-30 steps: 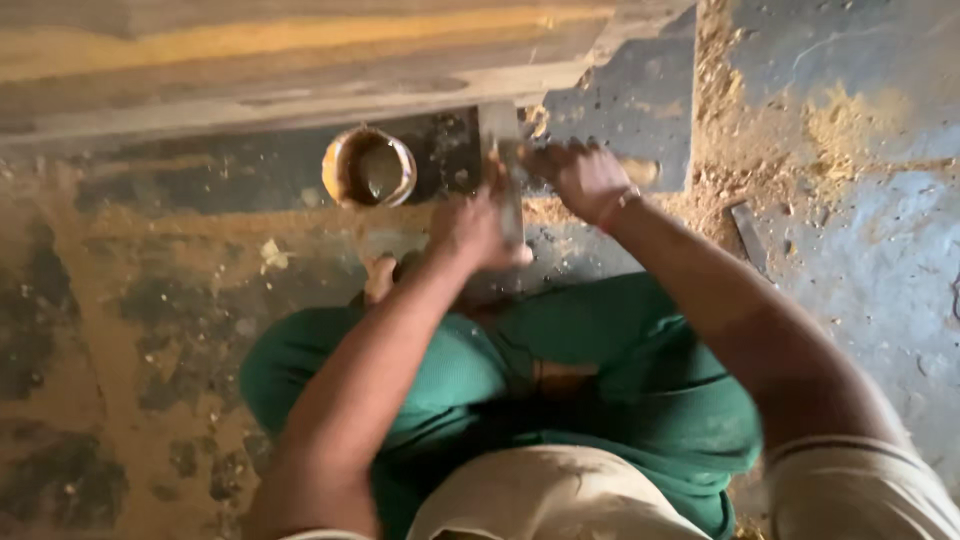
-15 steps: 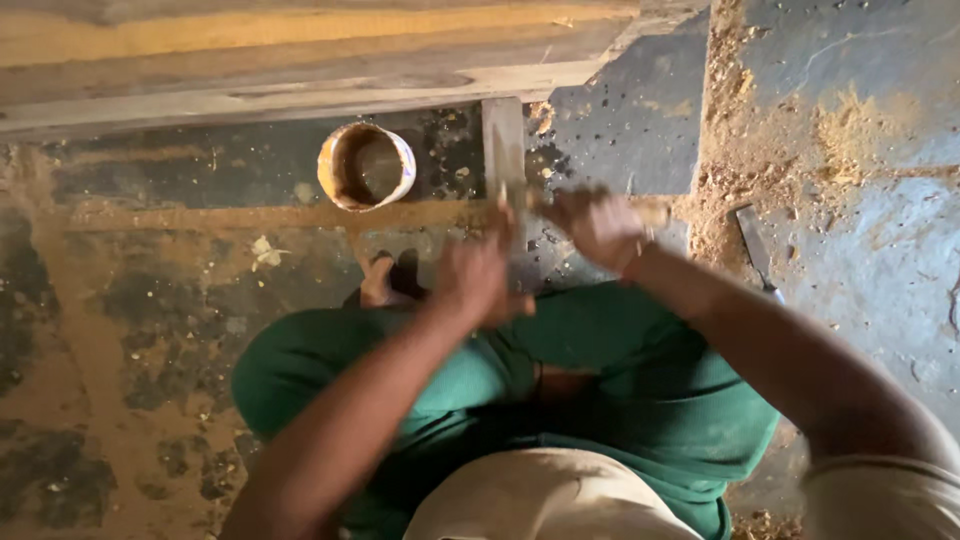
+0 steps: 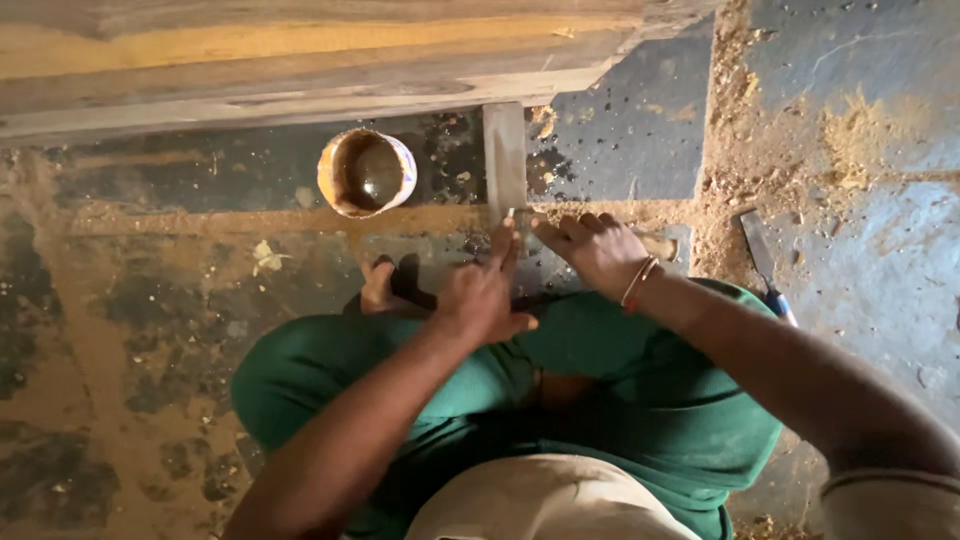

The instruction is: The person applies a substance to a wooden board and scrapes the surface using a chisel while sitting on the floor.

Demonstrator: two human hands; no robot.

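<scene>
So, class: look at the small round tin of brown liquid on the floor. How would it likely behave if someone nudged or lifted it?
The tin stands upright and open, so a hard nudge would probably slop or spill the brown liquid. Its low, wide shape suggests it would slide on the dusty floor rather than tip. Drips down its rim hint that it may be sticky or slippery to grip.

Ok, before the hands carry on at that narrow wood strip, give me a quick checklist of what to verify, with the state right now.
1. Left hand at the wood strip: ok, fingers reach its near end.
2. Right hand has a grip on the wooden-handled tool: ok, though the blade is hidden.
3. Tool tip meets the strip: cannot tell, fingers cover it.
4. Round tin of brown liquid apart from both hands: ok, upright, left of the strip.
5. Blue-handled chisel out of the way: ok, lying on the floor to the right.
6. Sawdust around the work: not ok, thick.
</scene>
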